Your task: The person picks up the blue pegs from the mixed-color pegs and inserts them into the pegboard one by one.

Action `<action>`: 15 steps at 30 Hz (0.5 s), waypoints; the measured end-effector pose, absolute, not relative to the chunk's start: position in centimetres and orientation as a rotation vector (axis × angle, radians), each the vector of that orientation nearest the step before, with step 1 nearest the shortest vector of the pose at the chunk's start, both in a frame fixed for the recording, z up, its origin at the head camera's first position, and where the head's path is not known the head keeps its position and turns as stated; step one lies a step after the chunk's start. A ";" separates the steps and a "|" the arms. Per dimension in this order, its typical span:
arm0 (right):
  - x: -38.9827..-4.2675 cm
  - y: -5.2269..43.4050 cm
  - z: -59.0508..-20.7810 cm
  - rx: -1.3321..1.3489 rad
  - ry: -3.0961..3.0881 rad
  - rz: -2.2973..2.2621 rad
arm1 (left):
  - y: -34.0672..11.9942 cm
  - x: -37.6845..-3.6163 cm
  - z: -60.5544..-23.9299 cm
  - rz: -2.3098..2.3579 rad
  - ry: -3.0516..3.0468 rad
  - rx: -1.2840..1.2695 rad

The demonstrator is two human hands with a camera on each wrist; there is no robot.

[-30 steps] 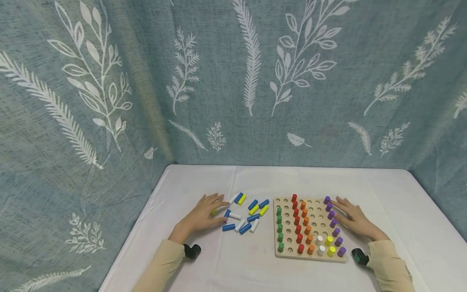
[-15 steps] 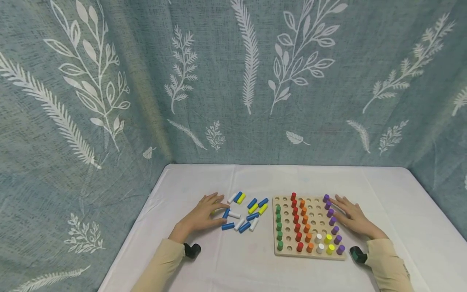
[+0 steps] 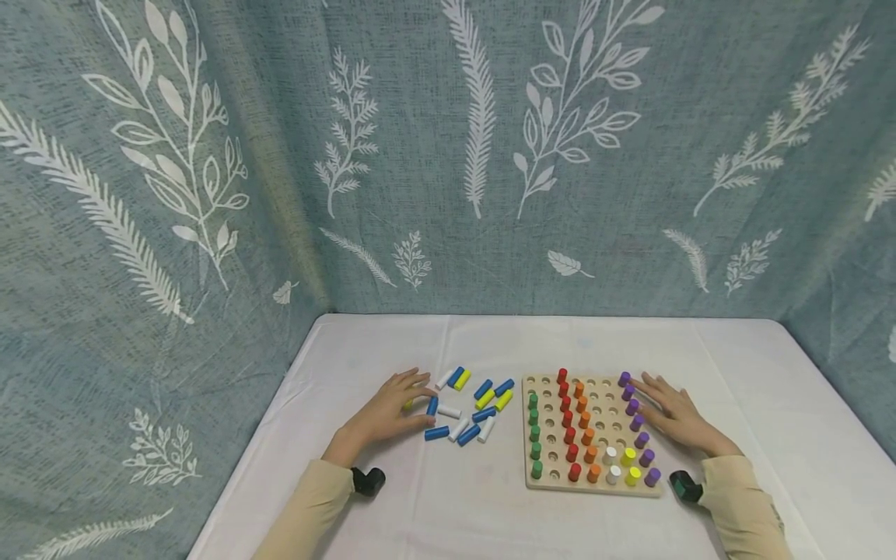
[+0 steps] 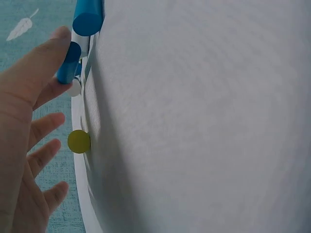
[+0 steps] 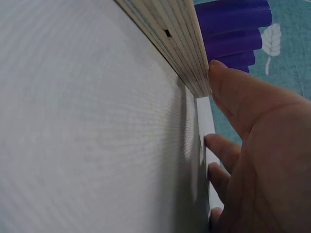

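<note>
My left hand (image 3: 390,408) pinches a blue peg (image 3: 432,405) between thumb and index finger, at the left edge of a loose pile of pegs. In the left wrist view this blue peg (image 4: 69,63) is tilted between the two fingertips, while the other fingers are spread. A yellow peg (image 4: 79,141) lies near those fingers. My right hand (image 3: 673,412) rests at the right side of the wooden pegboard (image 3: 546,486), fingers loosely extended. Its thumb (image 5: 228,80) touches or nearly touches the board's edge, close to the purple pegs (image 5: 233,19).
Several loose blue, white and yellow pegs, among them a white peg (image 3: 449,412), lie left of the board. Green, red, orange, white, yellow and purple pegs stand in the board's holes. A white cloth (image 3: 462,513) covers the table, and a patterned curtain (image 3: 434,155) hangs behind.
The blue peg at my left fingertips has turned and now sits between thumb and index finger. My right hand has stayed beside the board. The head view has shifted slightly.
</note>
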State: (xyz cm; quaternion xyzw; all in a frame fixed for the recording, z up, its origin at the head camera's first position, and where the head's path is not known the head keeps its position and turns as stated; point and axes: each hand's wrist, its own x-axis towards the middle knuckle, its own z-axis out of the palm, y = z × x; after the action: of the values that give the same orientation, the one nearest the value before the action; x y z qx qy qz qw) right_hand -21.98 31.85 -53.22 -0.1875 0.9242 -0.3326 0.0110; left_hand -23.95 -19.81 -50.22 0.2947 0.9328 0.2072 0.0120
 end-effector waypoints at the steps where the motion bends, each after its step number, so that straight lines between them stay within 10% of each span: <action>1: -22.0 31.8 -53.2 -0.585 2.885 -1.038 | -19.8 -23.9 -50.2 0.656 2.909 0.901; 15: -21.5 31.4 -52.5 -0.589 2.880 -1.066 | -19.3 -23.8 -50.3 1.047 2.800 0.717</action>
State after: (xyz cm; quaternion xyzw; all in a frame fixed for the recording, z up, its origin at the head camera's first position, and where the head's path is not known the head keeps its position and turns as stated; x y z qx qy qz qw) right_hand -21.49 31.42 -52.45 -0.1883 0.9210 -0.3408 0.0073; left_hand -23.79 -19.35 -50.25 0.2332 0.9103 0.3405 0.0338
